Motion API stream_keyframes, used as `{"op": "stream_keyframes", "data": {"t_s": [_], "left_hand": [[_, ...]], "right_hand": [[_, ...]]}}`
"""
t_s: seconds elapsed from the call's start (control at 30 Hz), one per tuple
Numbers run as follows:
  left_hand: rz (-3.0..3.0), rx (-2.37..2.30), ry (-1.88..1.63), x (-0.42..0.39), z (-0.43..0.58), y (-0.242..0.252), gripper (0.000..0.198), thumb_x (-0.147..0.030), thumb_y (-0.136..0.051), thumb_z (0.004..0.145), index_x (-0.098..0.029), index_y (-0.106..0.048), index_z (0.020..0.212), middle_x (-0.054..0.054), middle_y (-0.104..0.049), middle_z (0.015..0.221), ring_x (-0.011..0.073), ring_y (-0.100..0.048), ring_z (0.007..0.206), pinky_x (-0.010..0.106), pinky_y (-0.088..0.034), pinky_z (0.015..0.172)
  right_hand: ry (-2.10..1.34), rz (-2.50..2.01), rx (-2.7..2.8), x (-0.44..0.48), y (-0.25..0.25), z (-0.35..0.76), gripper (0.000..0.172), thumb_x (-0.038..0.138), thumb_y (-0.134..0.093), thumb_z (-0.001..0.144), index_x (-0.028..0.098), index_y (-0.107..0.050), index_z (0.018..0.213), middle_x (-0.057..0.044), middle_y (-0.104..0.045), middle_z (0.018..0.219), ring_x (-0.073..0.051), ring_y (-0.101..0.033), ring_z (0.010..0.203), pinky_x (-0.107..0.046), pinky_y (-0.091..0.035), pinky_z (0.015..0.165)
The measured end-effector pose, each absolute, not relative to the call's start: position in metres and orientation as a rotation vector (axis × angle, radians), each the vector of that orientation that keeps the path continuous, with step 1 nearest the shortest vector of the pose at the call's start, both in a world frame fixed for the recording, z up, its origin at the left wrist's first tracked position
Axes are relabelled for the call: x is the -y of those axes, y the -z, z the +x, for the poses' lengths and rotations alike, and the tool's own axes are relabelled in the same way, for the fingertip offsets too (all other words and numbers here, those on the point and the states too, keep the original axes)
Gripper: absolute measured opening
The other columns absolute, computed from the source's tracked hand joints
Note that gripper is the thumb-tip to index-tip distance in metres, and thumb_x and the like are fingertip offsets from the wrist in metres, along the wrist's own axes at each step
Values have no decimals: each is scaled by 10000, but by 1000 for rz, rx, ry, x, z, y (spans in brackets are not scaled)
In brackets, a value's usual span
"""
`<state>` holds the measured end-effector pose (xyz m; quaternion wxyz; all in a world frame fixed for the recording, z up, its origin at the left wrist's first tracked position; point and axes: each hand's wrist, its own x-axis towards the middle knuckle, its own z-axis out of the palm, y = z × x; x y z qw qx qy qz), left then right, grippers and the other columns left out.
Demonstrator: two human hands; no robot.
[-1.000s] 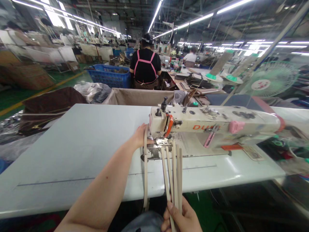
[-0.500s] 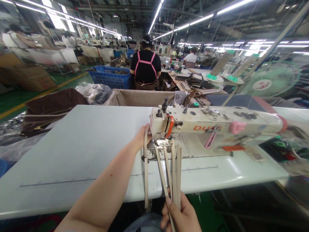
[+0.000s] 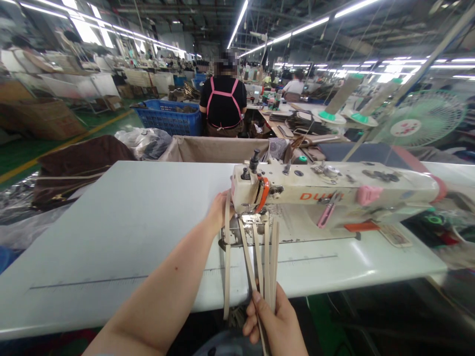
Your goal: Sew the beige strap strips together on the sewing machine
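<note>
White work table (image 3: 111,232) spans the lower two thirds of the frame, left to right. Cream sewing machine (image 3: 334,190) lies across its right half, head end near frame centre. Beyond the table, upper centre: a person in a black top with pink apron straps (image 3: 223,106), back turned, with a blue crate (image 3: 168,116) to the left of them. Green fan (image 3: 419,123) at upper right. Beige straps (image 3: 265,257): several narrow strips fan from under the machine head, run down over the table's near edge, and converge at bottom centre. Right hand (image 3: 274,324), bottom centre, is clenched round the converged lower ends; the strips pass between thumb and fingers and rise straight away from the grip toward the needle area. One separate strap (image 3: 227,267) hangs to the left of the bundle, outside that grip, its lower end below the table edge. Left hand (image 3: 219,210) sits at the left side of the machine head, at the top of this single strap; fingers are hidden behind the head, so cannot tell whether it grips or only rests. Versus half a second earlier: right hand slightly higher in frame and nearer the table edge, leftmost bundled strip angled more; left hand position unchanged.
</note>
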<state>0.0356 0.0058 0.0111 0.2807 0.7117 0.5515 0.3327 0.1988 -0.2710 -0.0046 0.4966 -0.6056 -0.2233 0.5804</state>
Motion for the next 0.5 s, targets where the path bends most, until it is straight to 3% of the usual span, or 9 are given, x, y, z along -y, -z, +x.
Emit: {"op": "stream_keyframes", "data": {"t_s": [0.23,0.5], "left_hand": [[1937,-1479,-879,-3,35,-18,289,-172,-706,910,-189,-887,1135,130,-901,1287,413,-798,1315,547,-625,1198],[1956,-1472,-875,-3,34,-18,311,-202,-698,976,-196,-883,1226,121,-899,1325,372,-788,1347,530,-603,1248]], "right_hand": [[-1397,-1476,540,270,14,199,868,940,-996,622,228,-654,982,55,-730,591,-162,-680,368,-207,-446,342],[-1411,-1473,538,268,11,199,882,950,-999,594,225,-657,963,60,-720,583,-158,-678,374,-205,-452,346]]}}
